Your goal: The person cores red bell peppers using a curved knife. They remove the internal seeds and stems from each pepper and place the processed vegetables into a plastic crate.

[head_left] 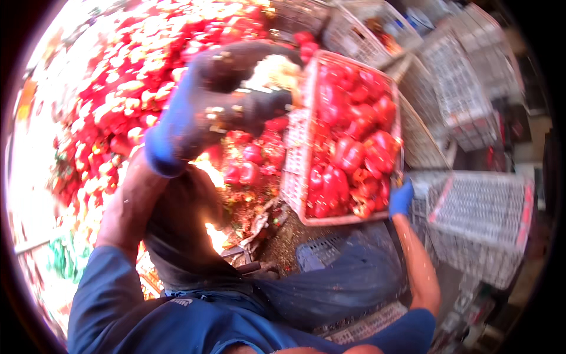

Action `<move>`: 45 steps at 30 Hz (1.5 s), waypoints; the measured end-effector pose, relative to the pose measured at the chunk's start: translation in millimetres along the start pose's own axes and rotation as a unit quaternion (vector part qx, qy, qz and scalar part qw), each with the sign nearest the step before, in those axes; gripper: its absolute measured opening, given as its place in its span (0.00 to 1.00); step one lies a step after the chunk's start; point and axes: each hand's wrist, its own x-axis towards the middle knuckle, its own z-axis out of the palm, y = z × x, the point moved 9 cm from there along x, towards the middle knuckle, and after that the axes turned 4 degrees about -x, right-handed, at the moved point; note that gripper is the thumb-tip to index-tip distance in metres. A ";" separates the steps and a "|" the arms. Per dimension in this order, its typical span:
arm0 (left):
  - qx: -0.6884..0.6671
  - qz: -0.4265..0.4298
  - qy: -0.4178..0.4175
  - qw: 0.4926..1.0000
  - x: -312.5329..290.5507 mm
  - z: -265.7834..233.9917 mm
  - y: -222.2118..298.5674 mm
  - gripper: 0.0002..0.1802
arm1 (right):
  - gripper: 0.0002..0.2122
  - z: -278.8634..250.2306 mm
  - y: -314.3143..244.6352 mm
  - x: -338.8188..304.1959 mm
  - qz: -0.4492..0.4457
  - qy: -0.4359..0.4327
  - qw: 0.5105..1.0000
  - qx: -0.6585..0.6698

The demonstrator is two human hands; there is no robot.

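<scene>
A pale pink plastic crate [352,220] full of shiny red bell peppers [348,154] stands tilted in front of me. My right hand [401,199], in a blue glove, is closed on the crate's near right corner; its fingertips are partly hidden. My left hand [236,88], in a blue glove with a dark, seed-specked coating, is raised beside the crate's left wall. Its thumb and fingers are apart in a wide curve. A pale, grainy, blurred patch [274,74] shows between them; I cannot tell whether it is held or lies behind.
A large heap of red peppers [124,88] spreads over the left, glaring in sunlight. Loose peppers [250,171] and debris lie left of the crate. Stacked empty crates [480,206] stand at the right, with more [451,76] behind. A grey-blue crate [318,253] sits by my leg.
</scene>
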 end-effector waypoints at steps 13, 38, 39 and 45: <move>-0.077 0.074 0.150 0.983 -96.5 -147.9 28.1 0.14 | 0.22 19.8 75.1 3.7 0.080 0.010 0.985 -0.153; 0.370 -0.505 0.380 0.681 -498.0 -497.8 -370.6 0.25 | 0.24 -40.0 -75.2 62.9 -0.019 -0.040 0.998 0.045; 0.348 -0.481 0.430 0.680 -487.7 -489.2 -375.9 0.24 | 0.24 -38.8 -85.7 58.1 -0.030 -0.046 0.997 0.057; 0.406 -0.385 0.276 0.781 -408.8 -415.5 -353.6 0.37 | 0.23 -18.9 -132.9 19.7 -0.090 -0.068 0.986 0.125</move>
